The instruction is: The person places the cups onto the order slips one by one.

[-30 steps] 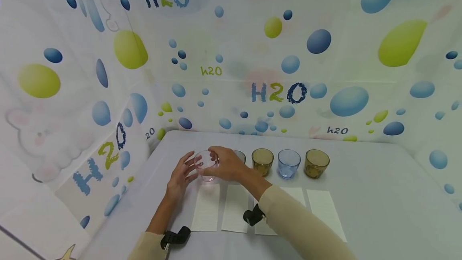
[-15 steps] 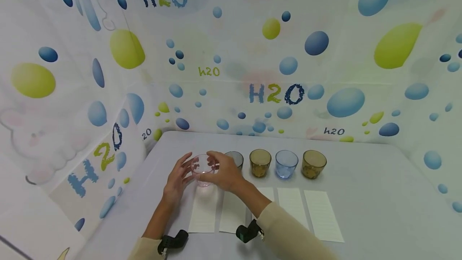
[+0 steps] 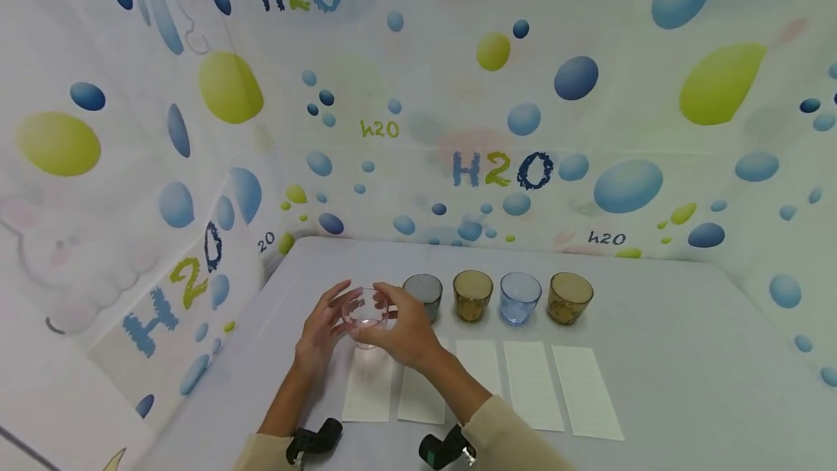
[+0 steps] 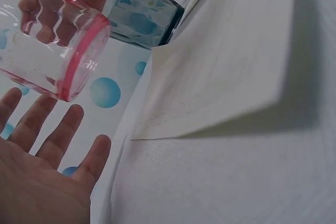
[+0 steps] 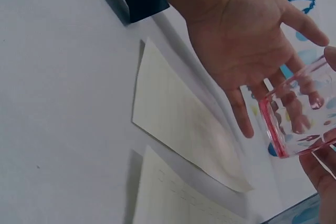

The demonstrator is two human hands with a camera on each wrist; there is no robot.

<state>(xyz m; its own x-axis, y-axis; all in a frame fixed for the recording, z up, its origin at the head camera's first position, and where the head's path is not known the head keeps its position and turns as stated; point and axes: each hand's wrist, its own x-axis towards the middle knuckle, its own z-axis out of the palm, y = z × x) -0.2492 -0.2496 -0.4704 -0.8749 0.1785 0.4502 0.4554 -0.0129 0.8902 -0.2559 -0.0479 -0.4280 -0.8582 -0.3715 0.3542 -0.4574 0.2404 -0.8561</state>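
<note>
The right hand (image 3: 408, 329) grips the pink glass (image 3: 356, 318) between thumb and fingers; the left hand (image 3: 318, 340) lies spread beside it, perhaps to steady it, near 4 upright glasses (image 3: 472, 298).

Right of the obstructing glasses (image 3: 520, 300), table (image 3: 700, 362) lies free.

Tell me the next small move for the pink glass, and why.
Probably lower the pink glass onto the leftmost paper: the right hand grips it near that paper's far end, and its base looks raised.
</note>
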